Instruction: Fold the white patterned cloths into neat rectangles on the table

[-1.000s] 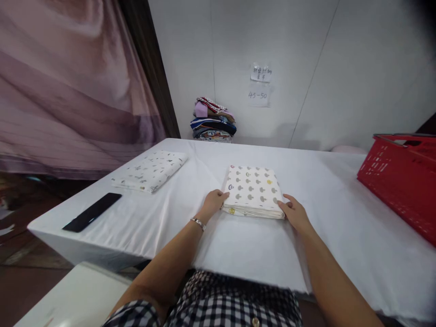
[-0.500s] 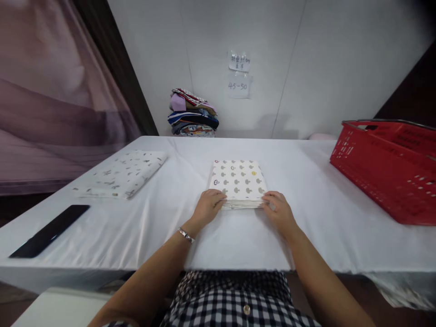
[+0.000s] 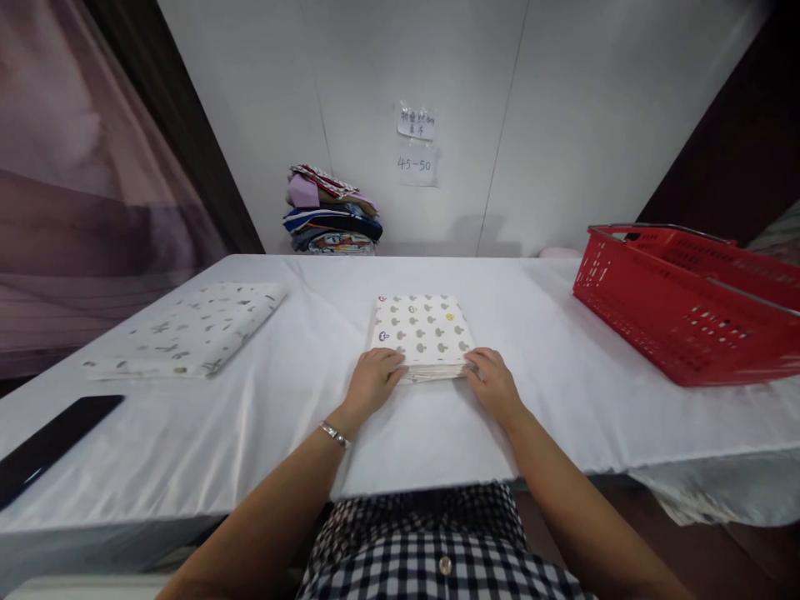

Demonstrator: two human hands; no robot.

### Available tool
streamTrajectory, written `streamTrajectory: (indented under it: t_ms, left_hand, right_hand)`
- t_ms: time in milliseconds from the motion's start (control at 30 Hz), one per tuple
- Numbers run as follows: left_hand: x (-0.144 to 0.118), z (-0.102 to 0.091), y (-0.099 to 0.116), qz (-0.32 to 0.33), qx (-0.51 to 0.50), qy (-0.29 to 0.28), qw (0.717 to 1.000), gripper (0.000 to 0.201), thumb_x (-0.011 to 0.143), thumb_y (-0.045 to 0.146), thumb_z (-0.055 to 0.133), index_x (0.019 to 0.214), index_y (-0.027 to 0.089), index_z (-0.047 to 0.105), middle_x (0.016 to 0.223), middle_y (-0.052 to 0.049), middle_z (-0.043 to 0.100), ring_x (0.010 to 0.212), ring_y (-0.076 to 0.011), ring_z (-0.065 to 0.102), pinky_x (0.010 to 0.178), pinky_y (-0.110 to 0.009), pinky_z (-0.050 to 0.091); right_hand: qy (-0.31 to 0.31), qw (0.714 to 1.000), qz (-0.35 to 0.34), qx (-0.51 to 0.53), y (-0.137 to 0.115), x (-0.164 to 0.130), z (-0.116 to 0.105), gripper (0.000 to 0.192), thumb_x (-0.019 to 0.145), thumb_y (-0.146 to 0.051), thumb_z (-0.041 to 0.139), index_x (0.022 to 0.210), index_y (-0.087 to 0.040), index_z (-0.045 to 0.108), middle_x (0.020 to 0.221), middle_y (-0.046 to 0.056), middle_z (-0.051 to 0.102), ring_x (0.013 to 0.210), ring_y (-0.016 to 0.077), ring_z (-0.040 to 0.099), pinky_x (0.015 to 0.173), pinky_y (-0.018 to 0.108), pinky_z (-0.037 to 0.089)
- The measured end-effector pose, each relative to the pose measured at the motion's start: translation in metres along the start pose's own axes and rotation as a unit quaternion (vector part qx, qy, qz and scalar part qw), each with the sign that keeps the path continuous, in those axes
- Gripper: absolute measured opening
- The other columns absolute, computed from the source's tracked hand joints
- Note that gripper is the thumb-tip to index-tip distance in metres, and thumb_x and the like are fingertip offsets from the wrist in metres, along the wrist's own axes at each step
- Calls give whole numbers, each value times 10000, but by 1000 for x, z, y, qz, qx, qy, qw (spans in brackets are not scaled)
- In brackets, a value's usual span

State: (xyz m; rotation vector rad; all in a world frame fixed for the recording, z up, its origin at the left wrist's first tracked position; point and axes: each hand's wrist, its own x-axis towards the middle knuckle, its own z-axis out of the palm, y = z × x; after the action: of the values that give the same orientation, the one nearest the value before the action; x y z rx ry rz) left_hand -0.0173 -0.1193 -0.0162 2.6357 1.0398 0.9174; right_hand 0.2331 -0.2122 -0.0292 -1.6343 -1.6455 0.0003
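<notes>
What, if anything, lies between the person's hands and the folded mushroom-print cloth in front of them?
Nothing visible does. The left hand and right hand both rest on the near edge of the folded mushroom-print cloth, one at each near corner, and only the white table cover lies around it.

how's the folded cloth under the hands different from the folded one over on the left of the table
The mushroom-print cloth sits mid-table with the left hand and right hand on its near edge; the scattered-print cloth lies untouched.
The mushroom-print cloth carries neat rows of grey shapes with a few coloured ones; the scattered-print cloth has sparse, loose marks.
The mushroom-print cloth is folded compact and squarish; the scattered-print cloth is longer and lies at an angle.
Both are pale, folded flat on the white table.
</notes>
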Motion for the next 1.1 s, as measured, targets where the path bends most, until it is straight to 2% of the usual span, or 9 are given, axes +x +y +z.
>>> streamTrajectory:
  t_ms: [400,600,867,1100]
  left_hand:
    - [5,-2,3,-22,-13,-14,1000,210,907,267,461,896,236,669,931,-28,646,905,-194,550,827,-365,395]
    - [3,0,2,-31,-36,-9,999,169,883,259,507,918,232,671,945,-28,648,923,-192,550,840,-367,389]
    - [-2,1,2,-38,-56,6,998,150,869,258,532,915,235,673,930,-28,645,915,-187,552,838,-364,394]
    - [-4,-1,6,-58,-78,-8,995,155,869,268,532,830,239,680,891,-15,646,901,-179,556,848,-363,396]
  right_hand:
    - [-20,997,-26,-70,-9,3,-2,274,878,-249,429,1055,-218,636,1072,68,594,1036,220,501,906,372,449]
    - [-44,994,30,-99,-12,0,-2,311,838,-212,418,1080,-216,613,1134,65,549,1054,220,491,832,341,474]
    - [-23,994,97,-47,-14,7,4,306,819,-257,397,1013,-219,631,1067,44,556,1007,203,519,806,328,471]
    - [-22,991,128,40,3,0,3,245,777,-286,456,919,-211,641,895,14,586,732,153,559,691,299,461]
